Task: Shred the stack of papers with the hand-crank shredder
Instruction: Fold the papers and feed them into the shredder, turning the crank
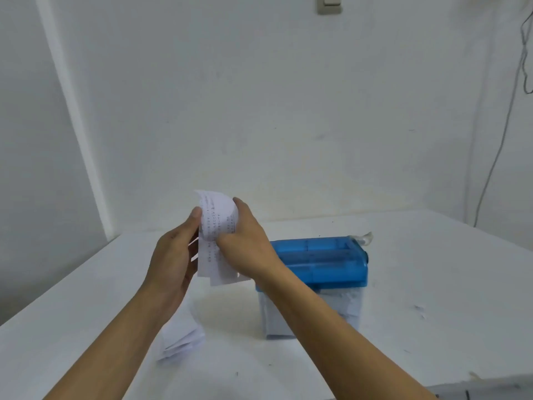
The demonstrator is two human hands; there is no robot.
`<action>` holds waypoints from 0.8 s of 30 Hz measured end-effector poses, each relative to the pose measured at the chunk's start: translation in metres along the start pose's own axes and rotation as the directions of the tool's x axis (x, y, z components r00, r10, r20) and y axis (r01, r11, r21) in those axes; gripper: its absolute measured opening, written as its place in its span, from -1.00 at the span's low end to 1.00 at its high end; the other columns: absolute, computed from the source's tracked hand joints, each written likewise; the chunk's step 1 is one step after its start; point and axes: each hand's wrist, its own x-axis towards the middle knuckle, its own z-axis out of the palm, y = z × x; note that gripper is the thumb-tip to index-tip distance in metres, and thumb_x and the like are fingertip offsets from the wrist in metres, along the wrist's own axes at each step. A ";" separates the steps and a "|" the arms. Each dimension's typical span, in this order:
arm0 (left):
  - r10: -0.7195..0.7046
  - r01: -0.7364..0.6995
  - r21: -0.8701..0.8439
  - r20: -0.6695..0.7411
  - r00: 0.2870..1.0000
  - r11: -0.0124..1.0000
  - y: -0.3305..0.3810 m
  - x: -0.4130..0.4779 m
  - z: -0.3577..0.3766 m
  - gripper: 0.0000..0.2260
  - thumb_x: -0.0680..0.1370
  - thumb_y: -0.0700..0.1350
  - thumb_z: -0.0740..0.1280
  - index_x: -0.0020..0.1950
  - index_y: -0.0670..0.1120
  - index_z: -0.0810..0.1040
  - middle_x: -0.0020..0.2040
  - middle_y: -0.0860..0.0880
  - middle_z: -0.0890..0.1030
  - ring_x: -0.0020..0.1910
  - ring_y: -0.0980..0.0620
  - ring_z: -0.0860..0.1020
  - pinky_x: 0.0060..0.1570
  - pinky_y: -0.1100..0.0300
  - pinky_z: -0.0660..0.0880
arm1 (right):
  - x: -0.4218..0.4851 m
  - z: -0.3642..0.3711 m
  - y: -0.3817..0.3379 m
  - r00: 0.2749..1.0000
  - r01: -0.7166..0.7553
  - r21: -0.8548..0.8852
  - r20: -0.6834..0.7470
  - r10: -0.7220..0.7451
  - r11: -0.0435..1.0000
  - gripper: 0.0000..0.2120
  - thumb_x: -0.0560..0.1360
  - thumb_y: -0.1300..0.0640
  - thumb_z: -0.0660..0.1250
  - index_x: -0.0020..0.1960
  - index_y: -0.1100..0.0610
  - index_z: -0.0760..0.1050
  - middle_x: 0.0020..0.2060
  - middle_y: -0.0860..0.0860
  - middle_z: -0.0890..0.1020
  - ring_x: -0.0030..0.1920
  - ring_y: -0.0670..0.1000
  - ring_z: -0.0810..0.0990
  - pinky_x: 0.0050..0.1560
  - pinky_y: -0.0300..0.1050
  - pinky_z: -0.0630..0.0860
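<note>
The bundle of printed sheets [215, 241] is up in the air, held between both hands just left of the blue hand-crank shredder [320, 261]. The left hand [173, 255] pinches the left edge with the thumb on the front, and the right hand [248, 243] is curled round the right side, so both are clamped on the same paper. The shredder sits to the right of the hands and a bit lower. Its top runs left to right across the table [432, 269], so the right hand is the nearer one, and the sheets probably need to swing over that way and go in edge-down. The crank [363, 239] looks to be at the far right end. The clear bin [277, 321] underneath already has shreds in it. The rest of the paper stack [181, 339] lies on the table under the left forearm. The sheets carry columns of small print, too blurry to read, and there's no visible brand on the shredder.
</note>
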 end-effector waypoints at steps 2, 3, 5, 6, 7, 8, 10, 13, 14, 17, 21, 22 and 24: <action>0.067 -0.068 0.045 0.035 0.997 0.997 0.005 0.001 0.017 -0.80 0.63 0.01 0.30 0.13 0.00 0.67 0.05 -0.02 0.73 0.06 -0.03 0.69 0.02 0.06 0.57 | -0.001 -0.014 -0.005 1.000 0.000 -0.001 -0.013 0.000 1.000 -0.56 0.52 0.27 0.24 0.38 0.07 0.31 0.14 -0.01 0.54 0.11 0.03 0.56 -0.04 -0.16 0.54; 0.093 -0.096 0.053 0.050 0.994 0.994 0.006 0.002 0.025 -0.82 0.63 -0.03 0.31 0.14 0.01 0.66 0.05 -0.01 0.73 0.07 -0.03 0.69 0.04 0.06 0.57 | -0.001 -0.020 -0.006 1.000 0.000 -0.019 -0.016 0.000 1.000 -0.47 0.52 0.25 0.24 0.46 0.05 0.24 0.20 0.00 0.53 0.16 0.05 0.56 0.03 -0.12 0.56; 0.120 -0.124 0.039 0.081 0.989 0.992 0.009 0.005 0.043 -0.80 0.64 -0.06 0.30 0.22 -0.01 0.64 0.08 0.01 0.72 0.08 -0.01 0.69 0.08 0.04 0.58 | 0.000 -0.037 -0.008 0.999 -0.007 -0.048 -0.046 0.005 0.999 -0.30 0.51 0.22 0.27 0.57 -0.01 0.08 0.32 0.03 0.49 0.25 0.09 0.53 0.17 -0.04 0.55; 0.124 -0.127 0.028 0.094 0.988 0.991 0.011 0.007 0.052 -0.77 0.65 -0.07 0.30 0.26 -0.02 0.62 0.11 0.02 0.72 0.09 0.00 0.68 0.09 0.03 0.59 | 0.000 -0.047 -0.008 0.997 -0.019 -0.050 -0.074 0.016 0.999 -0.28 0.51 0.19 0.29 0.58 -0.03 0.05 0.31 0.04 0.50 0.25 0.09 0.54 0.17 -0.03 0.56; 0.125 -0.128 0.017 0.098 0.987 0.992 0.012 0.009 0.062 -0.76 0.64 -0.06 0.30 0.29 -0.03 0.61 0.13 0.02 0.71 0.10 0.00 0.68 0.10 0.02 0.60 | 0.000 -0.060 -0.006 0.994 -0.034 -0.058 -0.104 0.028 0.998 -0.31 0.52 0.14 0.31 0.56 -0.02 0.08 0.24 0.03 0.55 0.19 0.05 0.58 0.10 -0.08 0.57; 0.128 -0.129 0.006 0.095 0.987 0.992 0.013 0.012 0.069 -0.75 0.64 -0.06 0.31 0.29 -0.03 0.61 0.14 0.03 0.70 0.11 0.00 0.67 0.11 0.01 0.60 | -0.001 -0.071 -0.005 0.992 -0.052 -0.084 -0.119 0.042 0.995 -0.38 0.53 0.10 0.32 0.52 0.00 0.14 0.12 -0.01 0.59 0.08 -0.01 0.61 -0.01 -0.15 0.58; 0.132 -0.129 -0.040 0.098 0.986 0.991 0.013 0.019 0.085 -0.81 0.64 -0.06 0.31 0.21 -0.01 0.64 0.09 0.03 0.72 0.09 0.00 0.68 0.08 0.02 0.61 | -0.004 -0.094 0.000 0.993 -0.077 -0.233 -0.103 0.054 0.969 -0.58 0.55 0.08 0.32 0.38 0.05 0.33 -0.03 -0.07 0.61 -0.09 -0.11 0.63 -0.16 -0.22 0.58; 0.119 -0.110 -0.080 0.122 0.985 0.991 0.012 0.030 0.105 -0.86 0.65 -0.05 0.31 0.12 0.03 0.65 0.05 0.06 0.72 0.06 0.05 0.68 0.05 0.06 0.63 | -0.006 -0.119 0.013 0.996 -0.079 -0.416 -0.069 0.056 0.906 -0.74 0.57 0.10 0.33 0.24 0.08 0.57 0.03 -0.03 0.67 -0.09 -0.04 0.66 -0.11 -0.22 0.63; 0.107 -0.096 -0.075 0.153 0.982 0.993 0.010 0.033 0.112 -0.86 0.65 -0.04 0.31 0.13 0.03 0.65 0.06 0.06 0.72 0.05 0.06 0.69 0.05 0.06 0.63 | -0.006 -0.127 0.018 0.995 -0.088 -0.436 -0.089 0.054 0.896 -0.75 0.58 0.09 0.34 0.24 0.09 0.59 0.05 -0.02 0.68 -0.10 -0.04 0.66 -0.10 -0.24 0.62; 0.064 -0.089 0.080 0.266 0.962 0.993 -0.004 0.040 0.123 -0.87 0.62 0.00 0.35 0.13 0.06 0.63 0.08 0.08 0.72 0.06 0.04 0.69 0.12 0.00 0.62 | -0.008 -0.145 0.031 0.989 -0.100 -0.461 -0.145 0.037 0.882 -0.73 0.58 0.04 0.37 0.23 0.11 0.61 0.06 -0.03 0.69 -0.19 -0.09 0.63 -0.18 -0.32 0.56; 0.002 -0.121 0.315 0.352 0.936 0.941 -0.017 0.044 0.126 -0.85 0.59 0.05 0.38 0.13 0.08 0.62 0.10 0.10 0.70 0.13 -0.02 0.65 0.18 -0.01 0.60 | -0.010 -0.155 0.049 0.983 -0.166 -0.462 -0.145 0.111 0.871 -0.73 0.57 0.02 0.37 0.23 0.08 0.61 0.04 -0.08 0.68 -0.17 -0.07 0.64 -0.12 -0.29 0.61; -0.020 -0.098 0.301 0.366 0.930 0.949 -0.016 0.044 0.126 -0.86 0.59 0.05 0.37 0.11 0.07 0.63 0.07 0.11 0.71 0.13 -0.02 0.65 0.14 0.03 0.62 | -0.011 -0.154 0.053 0.981 -0.183 -0.465 -0.139 0.133 0.866 -0.74 0.58 0.01 0.37 0.22 0.07 0.60 0.04 -0.09 0.67 -0.16 -0.04 0.65 -0.09 -0.25 0.63; -0.104 -0.041 0.320 0.424 0.900 0.947 -0.013 0.046 0.124 -0.82 0.60 0.06 0.36 0.13 0.03 0.63 0.05 0.10 0.72 0.12 -0.01 0.66 0.12 0.09 0.61 | -0.014 -0.153 0.059 0.978 -0.199 -0.452 -0.145 0.148 0.869 -0.78 0.58 0.00 0.35 0.18 0.05 0.60 0.01 -0.10 0.66 -0.15 -0.01 0.65 -0.09 -0.23 0.63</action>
